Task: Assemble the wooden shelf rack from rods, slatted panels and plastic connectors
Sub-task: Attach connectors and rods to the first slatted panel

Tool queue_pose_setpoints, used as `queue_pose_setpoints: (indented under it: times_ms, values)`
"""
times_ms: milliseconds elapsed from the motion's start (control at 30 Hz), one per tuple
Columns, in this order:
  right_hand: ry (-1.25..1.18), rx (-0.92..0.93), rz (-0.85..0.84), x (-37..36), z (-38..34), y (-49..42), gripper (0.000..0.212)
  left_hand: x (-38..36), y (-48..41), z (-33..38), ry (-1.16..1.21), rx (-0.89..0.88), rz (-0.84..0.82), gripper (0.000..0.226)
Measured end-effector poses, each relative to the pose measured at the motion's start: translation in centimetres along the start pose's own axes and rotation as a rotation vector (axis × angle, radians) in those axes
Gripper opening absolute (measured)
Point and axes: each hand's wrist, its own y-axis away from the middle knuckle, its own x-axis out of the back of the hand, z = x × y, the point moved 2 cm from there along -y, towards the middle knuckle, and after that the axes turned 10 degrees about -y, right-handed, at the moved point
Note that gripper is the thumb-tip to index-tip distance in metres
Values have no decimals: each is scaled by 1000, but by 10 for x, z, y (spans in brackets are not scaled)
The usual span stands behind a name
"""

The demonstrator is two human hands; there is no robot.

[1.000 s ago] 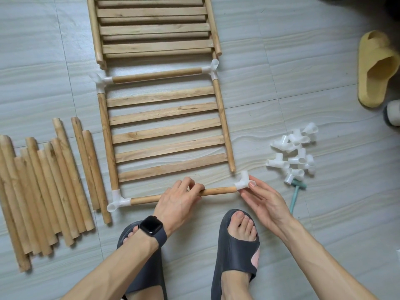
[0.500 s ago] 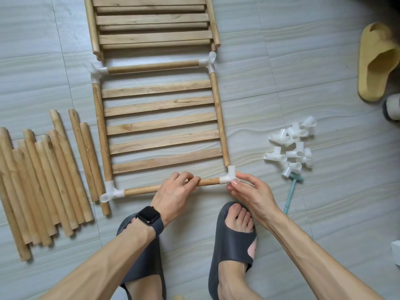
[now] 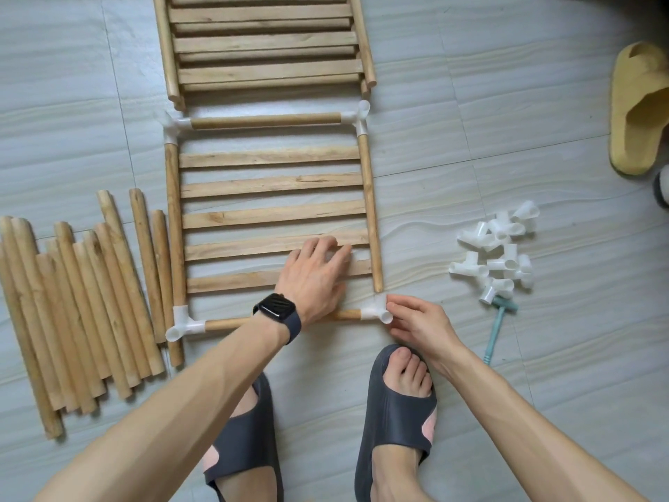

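Your left hand (image 3: 315, 273): flat, fingers spread, palm down on the slatted panel (image 3: 271, 215), holding nothing. Your right hand (image 3: 416, 320): fingertips pinching the corner connector (image 3: 376, 309), just below the panel's right rail end. Bare floor (image 3: 470, 146) right of the panel; loose rods (image 3: 72, 302) crowd its left edge.

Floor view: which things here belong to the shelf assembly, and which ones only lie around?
Belonging to the job:
- slatted panel
- front rod
- corner connector, held by the right hand
- loose rods
- spare connectors
- stacked panels
- left hand, on the slats

Only lying about:
- yellow slipper
- small mallet, untouched
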Motion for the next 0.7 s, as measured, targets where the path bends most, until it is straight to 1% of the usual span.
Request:
queue_pose_setpoints:
  times_ms: [67,167,267,333,400,433,467,567,600,667,700]
  values:
    - [-14,-5,-20,-1,-1,3,22,-1,-5,-1,-4,-28,-18,50]
    - [-24,57,-106,-3,-2,8,19,-4,-7,6,4,-22,-28,53]
    - [118,165,-123,-2,-3,15,26,-5,-9,9,22,-15,-54,58]
    - [228,197,-115,-3,-4,17,29,-5,-11,8,41,-23,-86,56]
    - [280,201,-89,-5,-5,17,24,-2,-12,9,39,-37,-110,52]
    - [234,190,-70,-7,-6,17,17,0,-12,10,32,-41,-117,51]
    - [122,165,-65,-8,-6,17,11,2,-12,11,27,-37,-119,50]
    - [-350,1,-95,-8,-12,14,14,11,-14,13,41,-41,-92,54]
    - [-461,-49,-105,-6,-15,14,13,14,-16,13,46,-56,-79,55]
    - [-591,-126,-140,-5,-18,13,16,19,-18,13,73,-78,-46,54]
    - [-612,-149,-154,-5,-17,13,19,21,-19,13,89,-87,-28,52]
